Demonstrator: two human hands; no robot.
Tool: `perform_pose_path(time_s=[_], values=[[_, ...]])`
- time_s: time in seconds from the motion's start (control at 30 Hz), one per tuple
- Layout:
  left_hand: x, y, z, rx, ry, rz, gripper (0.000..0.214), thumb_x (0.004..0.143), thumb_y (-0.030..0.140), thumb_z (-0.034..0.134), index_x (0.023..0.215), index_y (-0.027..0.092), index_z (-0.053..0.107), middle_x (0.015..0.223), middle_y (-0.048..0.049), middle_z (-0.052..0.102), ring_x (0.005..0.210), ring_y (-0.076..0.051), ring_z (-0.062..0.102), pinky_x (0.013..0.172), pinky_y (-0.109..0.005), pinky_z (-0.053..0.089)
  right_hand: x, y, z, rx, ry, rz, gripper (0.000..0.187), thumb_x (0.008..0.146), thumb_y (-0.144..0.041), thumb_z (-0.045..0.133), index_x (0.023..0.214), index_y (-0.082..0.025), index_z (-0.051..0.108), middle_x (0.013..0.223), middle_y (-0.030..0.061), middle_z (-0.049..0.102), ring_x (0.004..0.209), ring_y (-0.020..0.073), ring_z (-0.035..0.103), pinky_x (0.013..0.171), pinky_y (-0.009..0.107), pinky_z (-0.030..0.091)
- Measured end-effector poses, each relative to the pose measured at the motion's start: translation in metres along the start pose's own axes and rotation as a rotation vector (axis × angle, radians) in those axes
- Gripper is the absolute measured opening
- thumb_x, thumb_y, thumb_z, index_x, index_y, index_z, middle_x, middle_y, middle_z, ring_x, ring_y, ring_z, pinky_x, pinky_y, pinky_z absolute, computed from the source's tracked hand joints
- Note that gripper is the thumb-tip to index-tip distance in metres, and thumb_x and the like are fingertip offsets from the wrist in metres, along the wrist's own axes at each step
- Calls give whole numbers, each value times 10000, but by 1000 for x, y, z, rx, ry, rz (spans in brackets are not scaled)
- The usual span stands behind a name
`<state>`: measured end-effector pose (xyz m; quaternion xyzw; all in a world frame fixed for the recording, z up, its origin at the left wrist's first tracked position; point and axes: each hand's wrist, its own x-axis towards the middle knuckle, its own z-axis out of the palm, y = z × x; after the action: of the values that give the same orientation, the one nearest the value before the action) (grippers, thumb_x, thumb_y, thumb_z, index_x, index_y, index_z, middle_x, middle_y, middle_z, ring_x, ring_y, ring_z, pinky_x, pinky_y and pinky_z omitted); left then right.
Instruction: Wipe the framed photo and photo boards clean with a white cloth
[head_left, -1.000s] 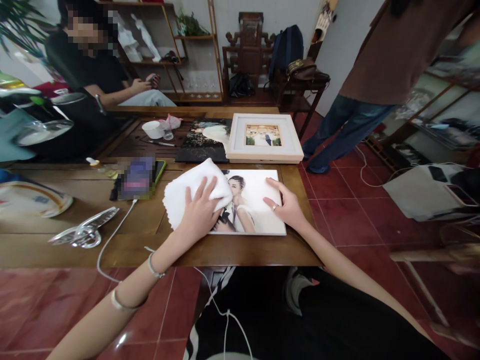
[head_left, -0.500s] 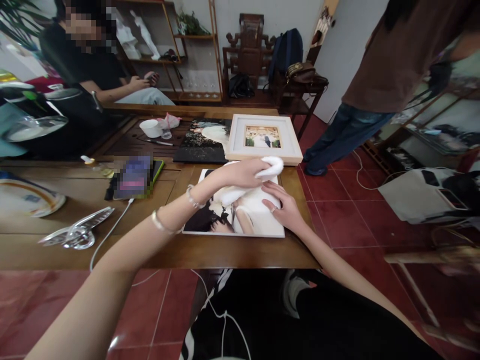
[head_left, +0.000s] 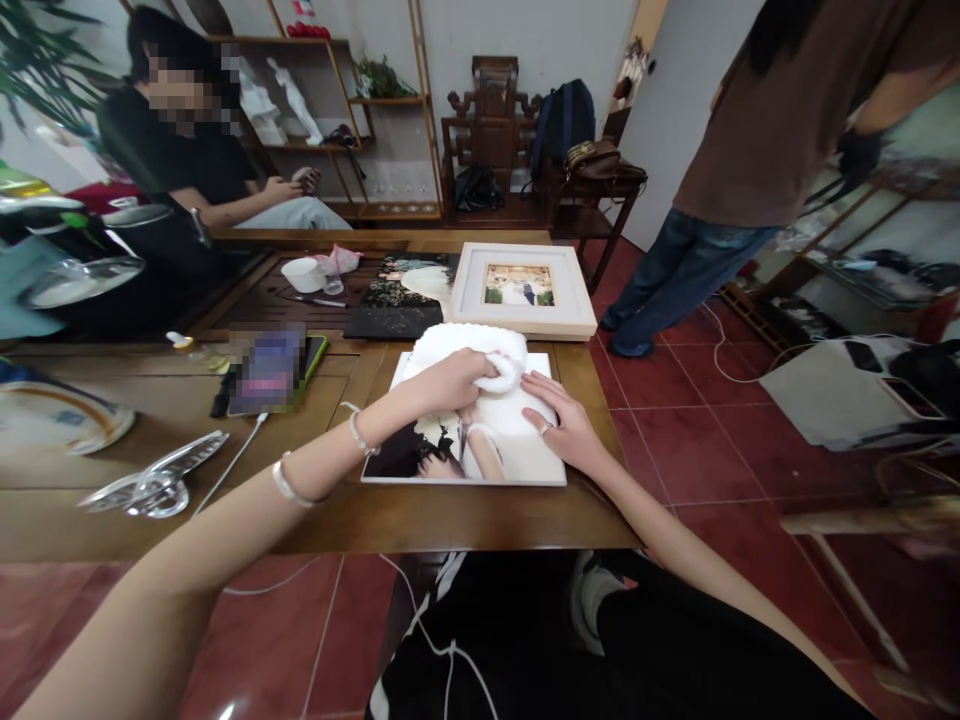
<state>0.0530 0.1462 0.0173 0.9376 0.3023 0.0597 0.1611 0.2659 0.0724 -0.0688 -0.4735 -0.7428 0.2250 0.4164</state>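
My left hand [head_left: 461,381] is closed on a fluffy white cloth [head_left: 469,345], which lies over the far part of a photo panel [head_left: 487,460]. The panel rests flat near the table's front edge and shows a figure in white against a dark area. My right hand [head_left: 562,420] lies on the panel's right side with its fingers stretched out, holding nothing. Just behind the cloth is a light wooden picture frame [head_left: 577,300] with a small photo in it. It overlaps a dark photo panel [head_left: 390,300] on its left.
On the wooden table [head_left: 315,530] are a phone [head_left: 266,370] with a cable, a silver ornament [head_left: 150,485], a dropper bottle [head_left: 199,352] and a white cup [head_left: 304,272]. A seated person [head_left: 195,160] is beyond the table; another person [head_left: 787,130] stands at right.
My left hand has drawn back to the left with the cloth, which now lies more spread out over the panel's far edge. My right hand keeps its place on the panel.
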Motion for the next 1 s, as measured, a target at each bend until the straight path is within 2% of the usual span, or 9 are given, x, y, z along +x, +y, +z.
perform_pose_path(time_s=[0.1, 0.17, 0.3, 0.4, 0.47, 0.57, 0.73, 0.83, 1.0], values=[[-33, -7, 2, 25, 18, -47, 369, 600, -50, 391, 762, 166, 642, 1216, -98, 671, 1258, -240, 531, 1024, -375, 427, 0, -1, 0, 9, 2, 0, 380, 879, -317, 587, 1251, -248, 626, 1345, 96, 603, 1334, 237, 478, 1128, 495, 368], [-55, -11, 1, 68, 26, -95, 441, 597, -68, 381, 853, 150, 666, 1389, -109, 549, 1357, -235, 429, 1085, -390, 386, 0, -2, 0, 8, 1, 6, 385, 878, -316, 590, 1257, -251, 621, 1347, 94, 602, 1335, 234, 477, 1127, 497, 370], [-94, -10, 0, 186, -23, -166, 474, 600, -66, 367, 867, 144, 698, 1467, -90, 453, 1382, -226, 392, 1099, -376, 391, 1, -4, 0, 15, 3, 7, 390, 877, -323, 592, 1259, -252, 621, 1344, 94, 605, 1333, 235, 480, 1124, 489, 374], [-112, -1, 2, 195, -33, -130, 524, 585, -55, 370, 908, 167, 718, 1490, -64, 418, 1409, -225, 343, 1133, -404, 348, 2, -3, 0, 24, 6, 9, 401, 874, -322, 595, 1264, -235, 619, 1345, 107, 601, 1335, 241, 477, 1129, 481, 368], [-117, 5, 2, 188, -30, -108, 562, 585, -51, 371, 964, 175, 720, 1506, -61, 391, 1427, -233, 304, 1148, -433, 321, 4, -2, -1, 23, 2, 14, 410, 870, -319, 600, 1270, -233, 615, 1346, 110, 600, 1336, 244, 475, 1131, 481, 363], [-113, 4, 2, 175, -20, -119, 503, 602, -41, 373, 905, 167, 716, 1513, -67, 383, 1414, -233, 333, 1138, -416, 343, 5, -1, -1, 24, -7, 13, 423, 866, -325, 608, 1282, -249, 606, 1346, 101, 601, 1333, 247, 477, 1132, 489, 358], [-91, -25, 6, 277, 40, -220, 438, 657, -24, 382, 961, 85, 677, 1524, -175, 339, 1423, -293, 303, 1141, -464, 324, 4, -1, -3, 35, -22, 18, 434, 866, -337, 613, 1291, -255, 598, 1359, 93, 591, 1342, 239, 466, 1139, 485, 349], [-83, -39, 12, 303, 28, -269, 487, 669, -35, 369, 1043, 79, 659, 1557, -170, 263, 1447, -310, 218, 1145, -528, 281, 3, -2, -3, 38, -16, 23, 429, 867, -343, 614, 1287, -259, 600, 1359, 87, 592, 1345, 234, 463, 1141, 476, 351], [-101, -25, 14, 290, -35, -284, 531, 647, -63, 354, 1020, 100, 695, 1570, -128, 238, 1455, -314, 160, 1150, -551, 250, 2, -5, -2, 26, -3, 32, 414, 867, -310, 607, 1274, -233, 609, 1351, 104, 596, 1337, 234, 474, 1142, 476, 350]])
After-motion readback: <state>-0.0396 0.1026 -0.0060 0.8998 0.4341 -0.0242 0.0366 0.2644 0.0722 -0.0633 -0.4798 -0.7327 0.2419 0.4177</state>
